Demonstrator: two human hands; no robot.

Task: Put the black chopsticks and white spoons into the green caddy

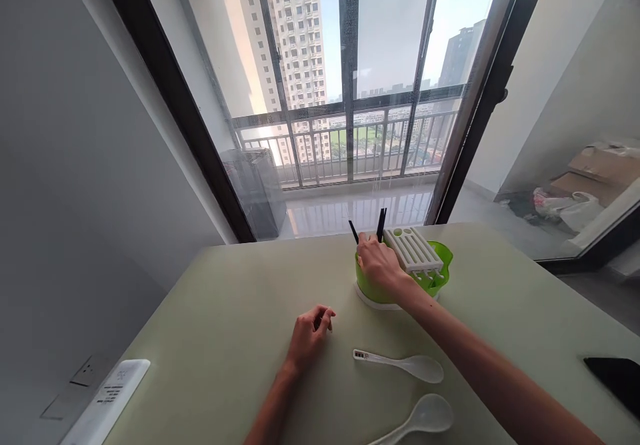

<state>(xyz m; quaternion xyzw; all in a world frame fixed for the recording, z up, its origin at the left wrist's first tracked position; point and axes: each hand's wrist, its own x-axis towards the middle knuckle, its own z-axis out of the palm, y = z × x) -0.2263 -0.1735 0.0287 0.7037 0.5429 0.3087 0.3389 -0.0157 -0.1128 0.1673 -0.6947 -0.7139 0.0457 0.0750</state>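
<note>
Our right hand (pixel 379 263) rests on the green utensil holder (pixel 406 277) at mid-table, fingers curled at its rim by the dark chopsticks (pixel 381 224); grip unclear. Our left hand (pixel 309 334) lies loosely curled on the table (pixel 225 312), holding nothing. Two white spoons (pixel 400 364) (pixel 419 419) lie nearer us. Phone (pixel 616 377) at right edge.

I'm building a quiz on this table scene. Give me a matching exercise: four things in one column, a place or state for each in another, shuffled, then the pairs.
Things:
1. right hand
2. left hand
3. upper spoon
4. dark flat object

Places or states:
A. at the table's right edge
B. lying flat between the hands
C. on the green holder, by the chopsticks
D. loosely curled on the table

Pairs: 1-C, 2-D, 3-B, 4-A
</note>
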